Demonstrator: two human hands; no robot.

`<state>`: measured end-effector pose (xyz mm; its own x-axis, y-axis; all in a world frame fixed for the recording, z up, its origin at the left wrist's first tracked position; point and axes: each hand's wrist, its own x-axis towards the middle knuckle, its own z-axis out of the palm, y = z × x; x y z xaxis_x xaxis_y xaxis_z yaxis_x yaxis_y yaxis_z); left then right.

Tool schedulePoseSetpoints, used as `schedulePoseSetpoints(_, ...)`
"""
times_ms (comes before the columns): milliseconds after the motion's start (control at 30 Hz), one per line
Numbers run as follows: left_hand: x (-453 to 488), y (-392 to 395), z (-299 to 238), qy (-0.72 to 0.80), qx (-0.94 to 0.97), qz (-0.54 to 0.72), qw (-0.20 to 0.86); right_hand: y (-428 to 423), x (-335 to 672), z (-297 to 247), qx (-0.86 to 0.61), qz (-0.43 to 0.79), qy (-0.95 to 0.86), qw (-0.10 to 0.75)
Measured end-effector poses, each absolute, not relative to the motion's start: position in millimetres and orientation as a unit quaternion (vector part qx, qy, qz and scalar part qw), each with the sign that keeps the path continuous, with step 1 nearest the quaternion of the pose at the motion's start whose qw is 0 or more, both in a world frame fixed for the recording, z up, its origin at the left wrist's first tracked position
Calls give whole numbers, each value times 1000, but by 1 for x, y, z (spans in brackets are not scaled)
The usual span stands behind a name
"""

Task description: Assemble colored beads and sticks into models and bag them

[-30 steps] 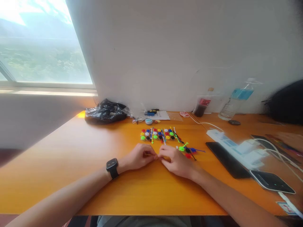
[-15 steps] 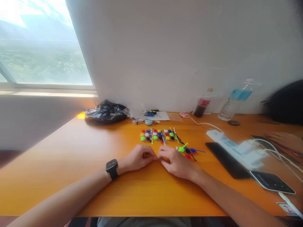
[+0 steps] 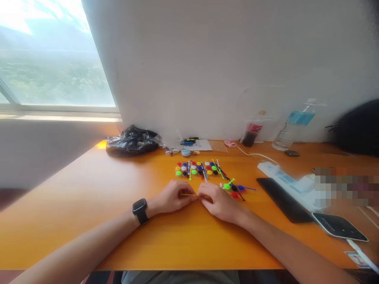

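A thin yellow stick [image 3: 188,194] is held flat at the middle of the desk [image 3: 89,197], its long side running left to right, with the left hand [image 3: 173,197] closed in a pinch grip on its left part and the right hand [image 3: 220,203] closed on its right end.

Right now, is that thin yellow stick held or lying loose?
Held. The yellow stick runs between the fingertips of the left hand and right hand, which meet at it.
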<state>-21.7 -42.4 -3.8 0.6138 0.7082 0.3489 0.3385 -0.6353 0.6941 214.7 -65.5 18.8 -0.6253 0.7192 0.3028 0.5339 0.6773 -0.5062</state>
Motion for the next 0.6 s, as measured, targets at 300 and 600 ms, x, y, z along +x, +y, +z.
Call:
schedulePoseSetpoints(300, -22, -42, -4, 309, 847, 310, 301, -66, 214, 16, -371, 188, -872, 257)
schedulePoseSetpoints(600, -22, -45, -3, 323, 850, 313, 274, -68, 213, 18, -382, 186, -872, 242)
